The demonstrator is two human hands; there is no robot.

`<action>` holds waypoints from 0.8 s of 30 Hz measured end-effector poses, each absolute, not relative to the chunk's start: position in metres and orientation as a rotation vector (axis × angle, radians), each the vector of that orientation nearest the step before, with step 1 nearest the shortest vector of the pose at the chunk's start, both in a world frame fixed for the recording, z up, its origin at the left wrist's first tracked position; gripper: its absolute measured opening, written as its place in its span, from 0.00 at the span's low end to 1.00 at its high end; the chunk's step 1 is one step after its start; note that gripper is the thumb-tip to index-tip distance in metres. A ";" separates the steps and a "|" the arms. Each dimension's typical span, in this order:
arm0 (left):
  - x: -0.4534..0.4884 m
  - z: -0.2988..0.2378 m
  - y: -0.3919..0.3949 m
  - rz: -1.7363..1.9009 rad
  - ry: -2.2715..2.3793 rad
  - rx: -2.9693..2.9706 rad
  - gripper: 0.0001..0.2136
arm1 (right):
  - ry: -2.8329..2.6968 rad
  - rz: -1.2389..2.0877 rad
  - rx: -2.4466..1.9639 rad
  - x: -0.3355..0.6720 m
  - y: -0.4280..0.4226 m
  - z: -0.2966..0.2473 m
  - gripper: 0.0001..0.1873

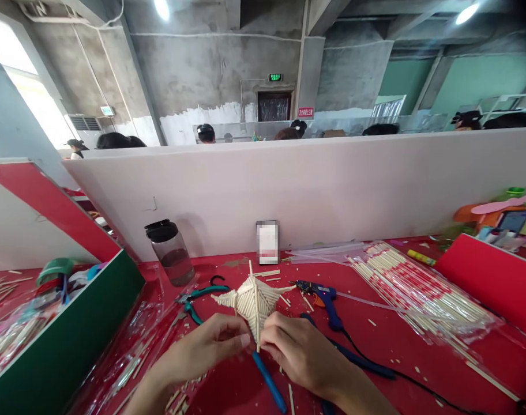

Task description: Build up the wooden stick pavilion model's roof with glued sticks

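A star-shaped piece built from pale wooden sticks (251, 300) is in front of me, its lower point toward me. My right hand (293, 349) is closed at the lower right of that point, fingers pinched against the sticks. On the other side, my left hand (215, 346) has thumb and fingers drawn together at the lower left edge; its exact contact is partly hidden. A blue rod-like handle (269, 383) lies just below the star's lower tip. Right of the star rests a blue glue gun (321, 297), its nozzle close to the right point.
Teal-handled pliers (196, 305) and a dark-lidded bottle (170, 253) are at left. A phone-like device (268, 242) leans on the white partition (332, 190). Bagged sticks (423, 288) lie right. A green-sided bin (72, 340) borders the left; a blue-handled tool (362, 360) lies right.
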State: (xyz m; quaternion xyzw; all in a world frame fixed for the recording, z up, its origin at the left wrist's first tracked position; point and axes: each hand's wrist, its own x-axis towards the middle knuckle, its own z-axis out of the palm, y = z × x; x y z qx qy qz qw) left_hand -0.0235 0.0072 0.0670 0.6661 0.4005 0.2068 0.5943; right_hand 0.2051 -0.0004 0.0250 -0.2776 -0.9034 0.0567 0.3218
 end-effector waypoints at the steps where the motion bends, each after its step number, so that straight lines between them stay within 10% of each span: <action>1: -0.024 0.062 0.006 0.495 0.929 1.476 0.16 | -2.371 0.138 -0.721 0.206 -0.001 0.024 0.08; 24: -0.009 0.025 -0.004 0.633 0.755 0.900 0.19 | -2.279 -0.018 -0.738 0.210 -0.017 0.036 0.20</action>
